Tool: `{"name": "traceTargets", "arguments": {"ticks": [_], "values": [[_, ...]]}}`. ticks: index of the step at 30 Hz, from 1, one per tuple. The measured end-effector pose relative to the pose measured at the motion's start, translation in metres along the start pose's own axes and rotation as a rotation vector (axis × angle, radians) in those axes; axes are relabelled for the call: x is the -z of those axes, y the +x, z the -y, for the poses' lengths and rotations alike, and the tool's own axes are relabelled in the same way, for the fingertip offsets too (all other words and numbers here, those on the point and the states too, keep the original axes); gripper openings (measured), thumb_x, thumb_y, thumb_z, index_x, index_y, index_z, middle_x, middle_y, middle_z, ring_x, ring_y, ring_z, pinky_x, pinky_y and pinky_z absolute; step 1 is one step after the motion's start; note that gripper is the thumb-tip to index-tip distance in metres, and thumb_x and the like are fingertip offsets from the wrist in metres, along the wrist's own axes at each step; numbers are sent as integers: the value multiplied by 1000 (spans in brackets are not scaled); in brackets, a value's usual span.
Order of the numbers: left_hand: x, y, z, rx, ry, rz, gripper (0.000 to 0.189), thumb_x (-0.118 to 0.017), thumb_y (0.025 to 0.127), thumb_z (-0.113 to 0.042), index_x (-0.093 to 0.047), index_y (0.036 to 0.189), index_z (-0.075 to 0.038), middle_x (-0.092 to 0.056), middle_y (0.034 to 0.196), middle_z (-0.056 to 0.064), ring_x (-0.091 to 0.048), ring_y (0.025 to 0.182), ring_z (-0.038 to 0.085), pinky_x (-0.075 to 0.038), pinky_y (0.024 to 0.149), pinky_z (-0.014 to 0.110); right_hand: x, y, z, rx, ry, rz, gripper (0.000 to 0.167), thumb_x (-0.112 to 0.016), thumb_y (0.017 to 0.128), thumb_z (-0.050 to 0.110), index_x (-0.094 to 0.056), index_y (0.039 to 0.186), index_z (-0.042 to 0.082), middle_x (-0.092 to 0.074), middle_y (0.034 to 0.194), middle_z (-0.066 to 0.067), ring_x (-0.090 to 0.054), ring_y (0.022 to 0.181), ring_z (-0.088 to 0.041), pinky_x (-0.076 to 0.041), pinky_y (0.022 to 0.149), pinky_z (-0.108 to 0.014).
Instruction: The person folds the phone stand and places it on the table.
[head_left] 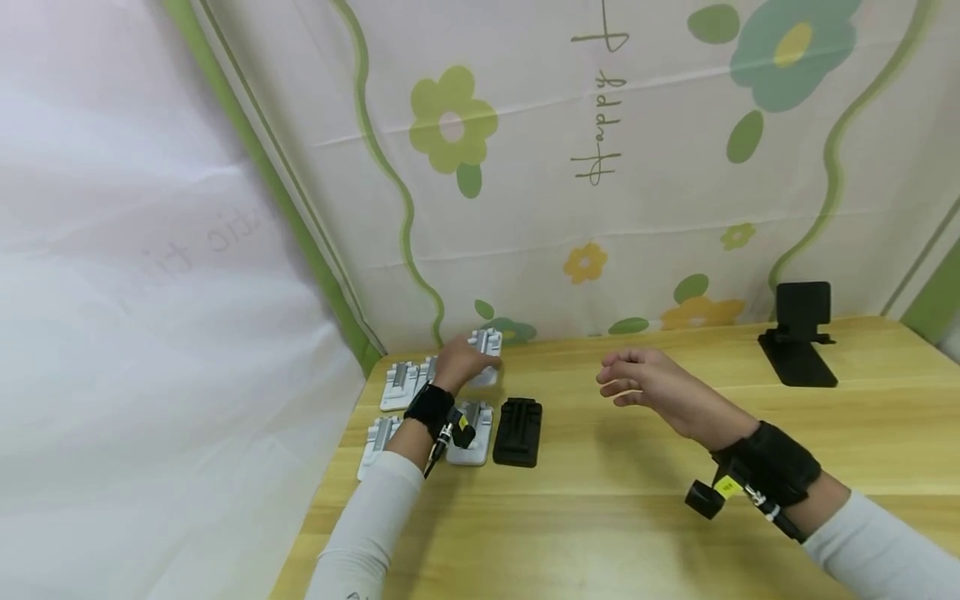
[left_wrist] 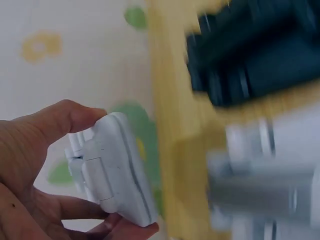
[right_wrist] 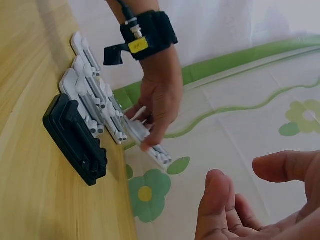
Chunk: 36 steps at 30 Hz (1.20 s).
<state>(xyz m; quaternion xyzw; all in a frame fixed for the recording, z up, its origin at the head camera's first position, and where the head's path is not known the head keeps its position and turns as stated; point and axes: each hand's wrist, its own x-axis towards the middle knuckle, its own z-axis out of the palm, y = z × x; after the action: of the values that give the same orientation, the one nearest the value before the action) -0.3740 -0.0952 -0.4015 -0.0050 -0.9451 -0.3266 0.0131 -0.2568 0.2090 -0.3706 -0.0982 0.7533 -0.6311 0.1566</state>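
Observation:
My left hand [head_left: 459,367] holds a white folded phone stand [left_wrist: 122,170] by its edges, thumb on one side and fingers on the other; in the left wrist view it is off the table. Below and around that hand lie several more white folded stands [head_left: 400,385], partly hidden by the wrist. Just right of them is a black folded stand [head_left: 517,432], lying flat. My right hand [head_left: 660,392] hovers above the middle of the table, fingers bent loosely and apart from the thumb, with nothing between them.
An unfolded black phone stand [head_left: 802,337] stands near the back right of the wooden table [head_left: 600,533]. Behind the table hangs a flowered fabric wall [head_left: 525,208], close beyond the left hand. Another white fabric wall [head_left: 187,333] borders the left side.

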Motion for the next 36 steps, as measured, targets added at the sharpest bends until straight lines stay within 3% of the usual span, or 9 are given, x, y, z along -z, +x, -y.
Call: {"name": "traceTargets", "arguments": {"ticks": [3,7,12,18,23,26,29,31,36], "values": [[-2,8,18,5,-27,-4,72,-84,84,-28,-56,143,0,-65,133,22,-64,113,39,-54,97,49,0,-1,-4,-13,-5,-3,49,-42,112,28,-34,145,-7,-58,126,-10,-63,108,-17,-53,96,-35],[-2,17,30,49,19,8,70,-83,85,-25,-55,144,-1,-65,134,22,-63,116,40,-54,98,51,-1,-1,-7,-26,0,-9,43,-49,110,27,-43,137,-6,-55,129,-14,-61,112,-23,-51,98,-37],[-1,24,31,121,150,57,57,-83,84,-27,-66,131,2,-70,123,21,-67,104,36,-58,89,45,-1,-2,-12,-37,-3,-9,40,-56,106,26,-48,131,-4,-55,128,-14,-61,111,-22,-52,97,-38],[-7,28,22,100,269,100,35,-84,83,-30,-77,99,0,-74,105,15,-65,83,26,-56,69,34,3,-6,-13,-38,-4,-16,47,-50,110,28,-41,141,-6,-52,135,-17,-59,117,-25,-51,100,-38],[-13,28,23,110,296,88,29,-88,80,-28,-77,88,-3,-72,90,10,-56,69,19,-47,57,28,4,-5,-13,-37,-2,-9,49,-55,107,28,-42,140,-6,-49,139,-20,-57,121,-28,-49,103,-41],[-13,27,26,119,292,86,28,-89,78,-27,-78,86,-2,-71,86,9,-54,65,18,-45,54,27,9,-4,-15,-27,-15,-3,53,-49,110,29,-35,146,-8,-48,142,-23,-58,120,-26,-48,104,-42],[-12,28,26,129,290,88,31,-90,78,-28,-77,88,-2,-70,86,9,-56,67,19,-46,55,28,22,-4,-17,-6,-60,-26,56,-42,113,31,-30,150,-9,-47,144,-26,-59,120,-25,-49,105,-43],[-13,28,26,130,292,93,34,-90,78,-31,-77,91,-2,-71,90,10,-59,71,20,-47,58,29,38,-3,-18,7,-118,-61,59,-39,113,34,-28,152,-10,-46,145,-29,-58,124,-31,-49,107,-47],[-12,28,25,96,299,94,34,-87,82,-34,-76,89,-3,-64,79,5,-57,68,20,-45,58,30,95,0,-25,3,-318,-229,66,-36,112,42,-31,151,-11,-41,145,-34,-47,131,-47,-47,103,-53]]}}
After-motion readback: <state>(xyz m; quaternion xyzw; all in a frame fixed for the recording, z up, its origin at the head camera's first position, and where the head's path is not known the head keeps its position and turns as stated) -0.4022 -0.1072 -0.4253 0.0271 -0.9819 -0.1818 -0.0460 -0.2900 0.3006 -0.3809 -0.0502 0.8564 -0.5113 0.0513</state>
